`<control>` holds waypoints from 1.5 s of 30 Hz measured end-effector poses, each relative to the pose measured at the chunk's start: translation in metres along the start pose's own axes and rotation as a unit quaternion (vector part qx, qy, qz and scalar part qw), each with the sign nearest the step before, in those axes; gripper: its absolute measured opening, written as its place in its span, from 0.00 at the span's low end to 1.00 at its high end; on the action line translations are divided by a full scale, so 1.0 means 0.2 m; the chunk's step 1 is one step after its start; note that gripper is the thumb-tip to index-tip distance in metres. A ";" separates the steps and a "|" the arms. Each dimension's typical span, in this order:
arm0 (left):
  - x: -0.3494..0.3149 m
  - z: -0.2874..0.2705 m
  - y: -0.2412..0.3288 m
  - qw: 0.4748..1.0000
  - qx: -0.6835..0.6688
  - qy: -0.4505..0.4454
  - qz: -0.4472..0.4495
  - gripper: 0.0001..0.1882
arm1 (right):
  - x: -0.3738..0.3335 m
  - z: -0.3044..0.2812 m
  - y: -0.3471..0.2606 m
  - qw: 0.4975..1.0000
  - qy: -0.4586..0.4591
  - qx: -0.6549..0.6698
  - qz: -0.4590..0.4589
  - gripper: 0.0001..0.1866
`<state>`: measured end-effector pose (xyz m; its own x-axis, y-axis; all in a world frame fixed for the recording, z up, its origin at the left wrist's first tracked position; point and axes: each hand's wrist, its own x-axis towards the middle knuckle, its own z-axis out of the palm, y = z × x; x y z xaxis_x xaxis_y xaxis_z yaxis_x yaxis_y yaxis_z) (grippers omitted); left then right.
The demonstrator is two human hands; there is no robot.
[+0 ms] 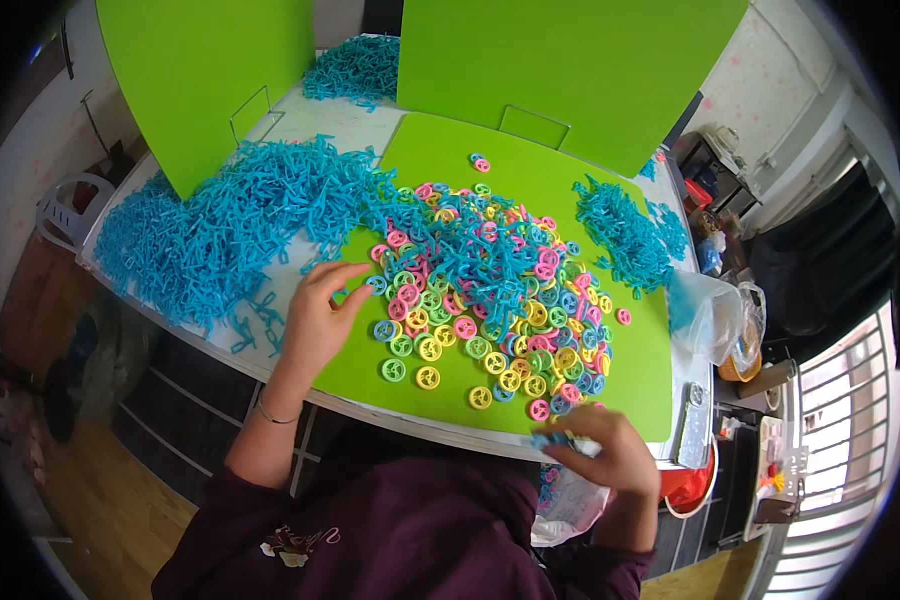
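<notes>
A heap of small spoked plastic wheels (429,348) in pink, yellow, green and blue lies on a green board (610,385). Teal plastic clip-like pieces (475,255) cover the top of the heap. My left hand (322,310) reaches to the heap's left edge, thumb and forefinger apart, beside a blue wheel (376,285). At the table's front edge, my right hand (610,450) has its fingers closed on a small blue plastic piece (548,440), whose exact shape is blurred. Under that hand, below the table edge, a white bag (575,510) shows some coloured pieces inside.
A large pile of teal pieces (230,230) spreads over the table's left side; smaller piles sit at the right (620,235) and far back (355,70). Upright green panels (570,70) stand behind. A clear plastic bag (705,315) and red bucket (692,490) are at the right.
</notes>
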<state>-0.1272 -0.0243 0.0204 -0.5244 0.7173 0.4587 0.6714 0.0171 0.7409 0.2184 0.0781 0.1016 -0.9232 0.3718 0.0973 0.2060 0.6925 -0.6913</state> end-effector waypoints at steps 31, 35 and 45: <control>-0.01 0.28 0.23 0.911 -0.364 -0.148 -0.125 0.07 | 0.57 0.06 0.21 0.967 0.250 -0.032 0.046 0.08; -0.04 0.35 0.30 0.831 -0.495 -0.163 -0.197 0.09 | 0.50 0.12 0.20 0.927 0.214 0.297 0.082 0.17; -0.07 0.38 0.31 0.808 -0.526 -0.152 -0.216 0.11 | 0.49 0.32 0.16 0.892 0.199 0.389 0.115 0.14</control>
<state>-0.0390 0.0197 0.0226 -0.3313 0.9433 0.0223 -0.4416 -0.1759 0.8798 0.1144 0.0966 0.0421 -0.6649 0.7464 0.0279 -0.0558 -0.0123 -0.9984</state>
